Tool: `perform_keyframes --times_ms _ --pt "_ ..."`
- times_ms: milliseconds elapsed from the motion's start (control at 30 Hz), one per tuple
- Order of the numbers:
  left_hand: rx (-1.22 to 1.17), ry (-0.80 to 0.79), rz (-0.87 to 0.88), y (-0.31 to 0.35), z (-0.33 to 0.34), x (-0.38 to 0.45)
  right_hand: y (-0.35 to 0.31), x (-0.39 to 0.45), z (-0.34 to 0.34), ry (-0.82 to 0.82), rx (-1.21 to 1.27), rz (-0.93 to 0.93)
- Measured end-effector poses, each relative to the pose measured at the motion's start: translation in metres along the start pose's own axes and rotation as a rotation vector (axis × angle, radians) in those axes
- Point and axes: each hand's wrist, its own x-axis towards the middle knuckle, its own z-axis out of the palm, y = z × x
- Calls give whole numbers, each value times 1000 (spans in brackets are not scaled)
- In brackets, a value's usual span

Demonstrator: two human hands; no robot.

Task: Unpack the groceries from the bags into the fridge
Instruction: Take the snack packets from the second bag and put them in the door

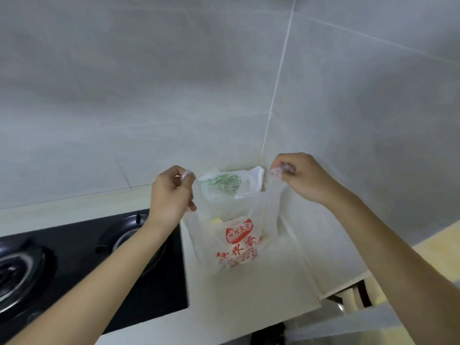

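A thin clear plastic bag with red print [237,242] stands on the white counter [249,290] in the wall corner. My left hand [171,195] pinches its left handle and my right hand [298,178] pinches its right handle, so the mouth is pulled wide. Something yellow [216,220] shows inside near the bag's left wall. Behind it, against the corner, stands a second white bag with green print [224,185]. The fridge is not in view.
A black gas hob [82,265] with two burners lies to the left of the bag. Grey tiled walls [224,83] close in behind and to the right. The counter's front edge drops off at the lower right, where dim objects [353,297] show below.
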Motion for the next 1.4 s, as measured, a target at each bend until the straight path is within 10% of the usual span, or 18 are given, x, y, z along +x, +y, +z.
perform_keyframes --times_ms 467,600,733,867,1067,1267,1400 --pt "194 55 -101 -55 -52 -46 23 -20 56 -262 -165 -182" --pt "321 -63 -119 -64 -50 -42 5 -29 75 -19 -324 -302" --pt "802 -63 528 -64 -39 -41 -21 -43 111 -152 -333 -496" --pt "1105 -440 939 -81 -23 -24 1 -34 151 -275 -538 -544" --pt "1511 -709 523 -119 -26 12 53 -21 157 -385 -776 -411" --pt "1426 -696 81 -180 -36 32 99 -44 154 -552 -799 -51" --pt "1412 -663 174 -208 -26 26 124 -53 163 -491 -780 7"
